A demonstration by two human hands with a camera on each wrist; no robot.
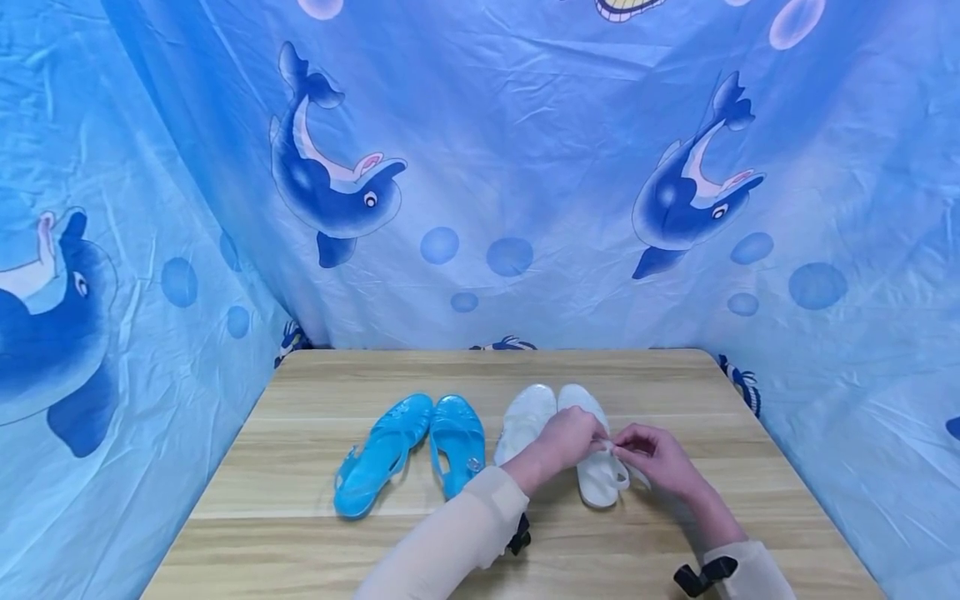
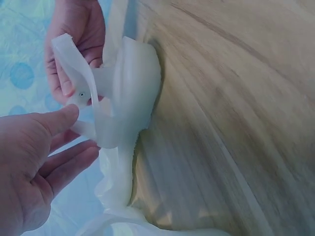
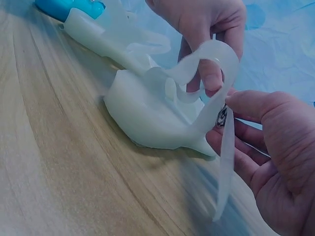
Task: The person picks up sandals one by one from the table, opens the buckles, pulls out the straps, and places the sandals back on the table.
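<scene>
On the light wooden worktop (image 1: 300,533), both hands pinch the translucent white jelly sandal's (image 1: 600,479) ankle strap (image 3: 216,64), left hand (image 1: 566,437) and right hand (image 1: 660,458) seemingly fastening its buckle, which needs precise threading.

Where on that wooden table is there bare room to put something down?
Bare table: left of the blue sandals, the strip behind both pairs, and right of the right hand. Crowded where both hands work the white sandals.
</scene>
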